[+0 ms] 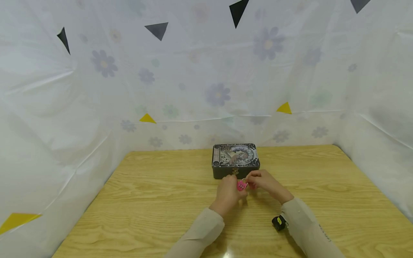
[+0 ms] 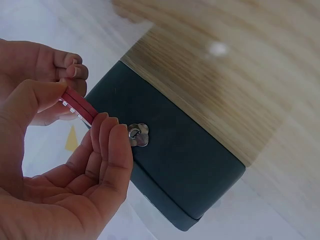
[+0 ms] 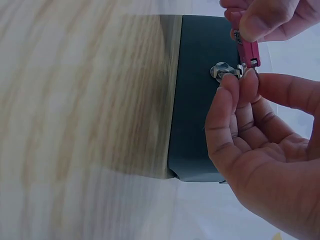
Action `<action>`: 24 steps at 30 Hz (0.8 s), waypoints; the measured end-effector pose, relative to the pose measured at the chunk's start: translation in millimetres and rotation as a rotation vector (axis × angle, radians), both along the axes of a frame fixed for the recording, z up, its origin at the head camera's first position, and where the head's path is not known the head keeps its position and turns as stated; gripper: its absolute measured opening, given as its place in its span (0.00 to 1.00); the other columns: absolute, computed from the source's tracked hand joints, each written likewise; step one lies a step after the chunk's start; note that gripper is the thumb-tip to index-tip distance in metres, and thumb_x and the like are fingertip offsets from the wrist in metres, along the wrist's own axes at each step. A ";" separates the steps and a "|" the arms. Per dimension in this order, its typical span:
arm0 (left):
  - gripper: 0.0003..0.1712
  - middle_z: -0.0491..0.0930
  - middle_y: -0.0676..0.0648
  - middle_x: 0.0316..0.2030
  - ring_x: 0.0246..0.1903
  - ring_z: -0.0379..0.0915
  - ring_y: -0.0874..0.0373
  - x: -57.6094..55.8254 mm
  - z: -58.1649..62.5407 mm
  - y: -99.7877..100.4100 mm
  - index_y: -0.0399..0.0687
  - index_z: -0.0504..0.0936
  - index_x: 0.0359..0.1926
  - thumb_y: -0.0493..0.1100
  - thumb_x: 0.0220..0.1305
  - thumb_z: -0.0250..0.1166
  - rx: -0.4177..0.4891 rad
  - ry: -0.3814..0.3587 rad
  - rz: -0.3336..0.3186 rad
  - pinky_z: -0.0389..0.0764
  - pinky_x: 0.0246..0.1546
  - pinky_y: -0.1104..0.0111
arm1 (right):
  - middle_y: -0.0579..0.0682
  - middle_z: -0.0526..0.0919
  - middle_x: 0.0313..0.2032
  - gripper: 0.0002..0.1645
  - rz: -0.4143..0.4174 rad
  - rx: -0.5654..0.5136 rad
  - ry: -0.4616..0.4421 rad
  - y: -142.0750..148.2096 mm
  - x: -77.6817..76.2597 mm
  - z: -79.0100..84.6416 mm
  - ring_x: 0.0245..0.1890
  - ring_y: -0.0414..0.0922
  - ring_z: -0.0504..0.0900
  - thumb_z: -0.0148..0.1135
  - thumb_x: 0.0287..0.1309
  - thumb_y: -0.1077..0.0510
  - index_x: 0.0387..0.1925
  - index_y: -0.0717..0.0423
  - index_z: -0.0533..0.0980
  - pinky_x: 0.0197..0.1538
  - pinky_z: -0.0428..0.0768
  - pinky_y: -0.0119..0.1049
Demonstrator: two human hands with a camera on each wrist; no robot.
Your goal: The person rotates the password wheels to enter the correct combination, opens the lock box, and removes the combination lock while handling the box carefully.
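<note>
A pink combination padlock [image 1: 241,185] with small number dials is held up in front of a dark tin box [image 1: 222,173]. My left hand [image 1: 227,193] pinches the padlock body between thumb and fingers. With thumb and fingertips, my right hand [image 1: 262,181] pinches the metal shackle end, seen best in the right wrist view beside the padlock [image 3: 248,50]. Just behind the hands, a metal latch [image 2: 140,135] sits on the box's front. Fingers partly cover the shackle, so I cannot tell whether it is locked.
The box, its lid printed with an ornate picture, stands near the back of the wooden table [image 1: 161,193]. A flower-patterned white sheet [image 1: 200,79] hangs behind and at the sides. A black device [image 1: 279,223] is at the right sleeve.
</note>
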State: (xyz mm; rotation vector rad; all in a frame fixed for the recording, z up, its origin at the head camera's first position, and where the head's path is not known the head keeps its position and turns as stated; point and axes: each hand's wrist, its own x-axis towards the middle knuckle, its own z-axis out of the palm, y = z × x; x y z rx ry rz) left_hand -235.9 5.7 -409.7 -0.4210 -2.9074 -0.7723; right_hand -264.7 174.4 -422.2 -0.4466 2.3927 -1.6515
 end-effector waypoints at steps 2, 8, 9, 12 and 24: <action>0.19 0.72 0.48 0.25 0.24 0.67 0.58 -0.2 0.8 0.9 0.39 0.76 0.28 0.45 0.46 0.77 -0.007 -0.004 0.008 0.70 0.22 0.71 | 0.55 0.79 0.27 0.13 -0.002 0.018 0.022 0.4 0.3 0.4 0.27 0.45 0.75 0.52 0.66 0.63 0.36 0.71 0.78 0.35 0.79 0.42; 0.20 0.75 0.47 0.27 0.27 0.71 0.56 -0.9 2.8 3.2 0.38 0.78 0.31 0.47 0.46 0.77 -0.042 0.010 0.045 0.75 0.26 0.69 | 0.54 0.80 0.26 0.15 -0.032 0.047 0.020 -2.9 4.6 1.1 0.28 0.43 0.76 0.52 0.68 0.62 0.36 0.73 0.77 0.35 0.80 0.39; 0.20 0.75 0.46 0.27 0.27 0.72 0.55 -1.0 2.5 3.5 0.38 0.78 0.32 0.47 0.46 0.77 -0.044 0.020 0.047 0.76 0.27 0.68 | 0.53 0.80 0.26 0.16 -0.044 0.048 0.000 -3.3 6.2 1.3 0.28 0.42 0.76 0.52 0.68 0.61 0.35 0.73 0.77 0.36 0.80 0.39; 0.20 0.76 0.46 0.26 0.28 0.74 0.53 -0.5 2.3 4.0 0.38 0.78 0.31 0.47 0.46 0.77 -0.038 0.075 0.045 0.77 0.27 0.67 | 0.55 0.81 0.29 0.17 -0.050 0.039 -0.052 -2.3 11.7 2.3 0.30 0.44 0.79 0.51 0.69 0.60 0.35 0.74 0.77 0.39 0.82 0.41; 0.14 0.76 0.50 0.23 0.23 0.69 0.62 -2.9 1.5 13.3 0.38 0.78 0.28 0.41 0.52 0.74 0.223 -0.045 -0.050 0.71 0.22 0.74 | 0.58 0.84 0.32 0.15 -0.096 -0.069 -0.119 8.0 26.1 9.2 0.33 0.47 0.84 0.50 0.67 0.67 0.42 0.82 0.72 0.42 0.83 0.46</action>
